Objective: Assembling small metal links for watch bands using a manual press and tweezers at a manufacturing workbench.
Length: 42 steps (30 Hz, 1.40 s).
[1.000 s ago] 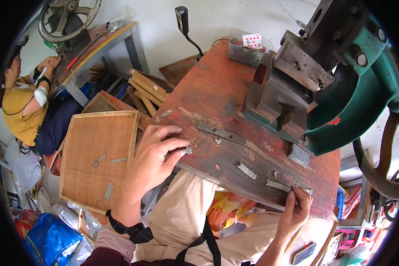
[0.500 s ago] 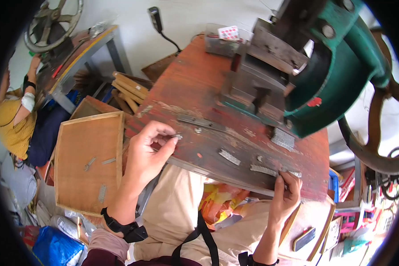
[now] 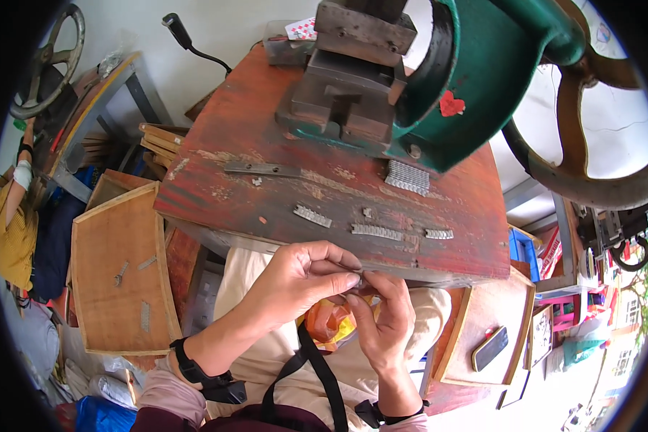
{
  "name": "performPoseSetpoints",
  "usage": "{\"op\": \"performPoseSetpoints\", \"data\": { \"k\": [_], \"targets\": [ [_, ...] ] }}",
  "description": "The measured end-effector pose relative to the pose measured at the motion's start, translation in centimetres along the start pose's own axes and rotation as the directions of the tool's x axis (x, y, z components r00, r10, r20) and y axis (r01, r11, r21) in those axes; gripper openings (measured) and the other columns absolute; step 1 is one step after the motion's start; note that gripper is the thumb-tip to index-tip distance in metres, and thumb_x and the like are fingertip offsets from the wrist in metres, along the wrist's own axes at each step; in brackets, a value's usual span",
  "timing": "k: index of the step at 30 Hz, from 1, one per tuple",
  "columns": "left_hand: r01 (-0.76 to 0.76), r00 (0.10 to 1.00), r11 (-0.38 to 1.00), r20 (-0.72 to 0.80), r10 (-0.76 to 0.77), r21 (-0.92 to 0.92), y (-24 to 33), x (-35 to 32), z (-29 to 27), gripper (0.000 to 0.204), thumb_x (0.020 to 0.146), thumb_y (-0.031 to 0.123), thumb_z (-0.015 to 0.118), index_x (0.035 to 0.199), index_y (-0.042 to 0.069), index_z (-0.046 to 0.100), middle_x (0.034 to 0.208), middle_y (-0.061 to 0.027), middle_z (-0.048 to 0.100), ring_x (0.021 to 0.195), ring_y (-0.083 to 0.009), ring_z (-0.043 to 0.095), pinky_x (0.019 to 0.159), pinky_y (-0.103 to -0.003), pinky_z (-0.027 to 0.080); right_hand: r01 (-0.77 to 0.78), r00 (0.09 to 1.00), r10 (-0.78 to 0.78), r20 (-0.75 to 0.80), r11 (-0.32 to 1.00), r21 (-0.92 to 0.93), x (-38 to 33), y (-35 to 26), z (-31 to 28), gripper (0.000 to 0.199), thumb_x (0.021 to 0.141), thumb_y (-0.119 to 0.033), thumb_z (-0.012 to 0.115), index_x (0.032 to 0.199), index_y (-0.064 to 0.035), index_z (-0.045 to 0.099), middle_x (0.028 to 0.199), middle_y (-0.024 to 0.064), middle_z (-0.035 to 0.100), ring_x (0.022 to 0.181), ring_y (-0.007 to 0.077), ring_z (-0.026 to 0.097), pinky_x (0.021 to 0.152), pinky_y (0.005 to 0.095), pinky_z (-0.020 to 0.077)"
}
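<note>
Above my lap, just in front of the bench edge, my left hand (image 3: 299,284) and my right hand (image 3: 387,320) meet fingertip to fingertip. Both pinch a small metal piece (image 3: 357,284), mostly covered by the fingers. Beyond them on the worn red wooden bench (image 3: 439,266) lie short toothed metal strips: one on the left (image 3: 312,216), one in the middle (image 3: 376,232) and one on the right (image 3: 439,234). A tiny metal bit (image 3: 367,212) rests near the middle strip. Farther back sits a bundle of ridged strips (image 3: 408,177) beside the press.
A green hand press (image 3: 482,79) with a large wheel (image 3: 576,144) fills the back right. A flat bar with holes (image 3: 263,169) lies on the bench. Wooden trays stand left (image 3: 122,295) and right (image 3: 457,338), the right one holding a phone (image 3: 489,349). Another person (image 3: 14,223) works far left.
My right hand has left the strips at the bench's right edge and come to meet my left hand. The left hand has moved right and down with its small piece. The view has shifted right.
</note>
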<state>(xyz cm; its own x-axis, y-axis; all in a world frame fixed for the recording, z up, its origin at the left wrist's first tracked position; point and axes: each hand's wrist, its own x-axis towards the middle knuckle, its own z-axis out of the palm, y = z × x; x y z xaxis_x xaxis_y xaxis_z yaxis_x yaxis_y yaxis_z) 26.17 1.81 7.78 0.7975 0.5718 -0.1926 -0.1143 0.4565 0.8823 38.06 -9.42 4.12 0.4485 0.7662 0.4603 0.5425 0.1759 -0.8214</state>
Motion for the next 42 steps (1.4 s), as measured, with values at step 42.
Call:
{"op": "performPoseSetpoints", "data": {
  "k": [42],
  "targets": [
    [0.023,0.998,0.981,0.056,-0.034,0.195,0.2,-2.0,3.8,0.032,0.085,0.002,0.058,0.115,-0.008,0.05,0.099,-0.0138,0.064,0.089,-0.0135,0.061,0.078,-0.024,0.05,0.135,0.985,-0.133,-0.107,0.991,0.005,-1.4,-0.5,-3.1,0.025,0.068,0.004,0.072,0.091,-0.0026,0.064,0.089,0.0099,0.06,0.079,0.0188,0.059,0.064,0.028,0.049]
  ]
}}
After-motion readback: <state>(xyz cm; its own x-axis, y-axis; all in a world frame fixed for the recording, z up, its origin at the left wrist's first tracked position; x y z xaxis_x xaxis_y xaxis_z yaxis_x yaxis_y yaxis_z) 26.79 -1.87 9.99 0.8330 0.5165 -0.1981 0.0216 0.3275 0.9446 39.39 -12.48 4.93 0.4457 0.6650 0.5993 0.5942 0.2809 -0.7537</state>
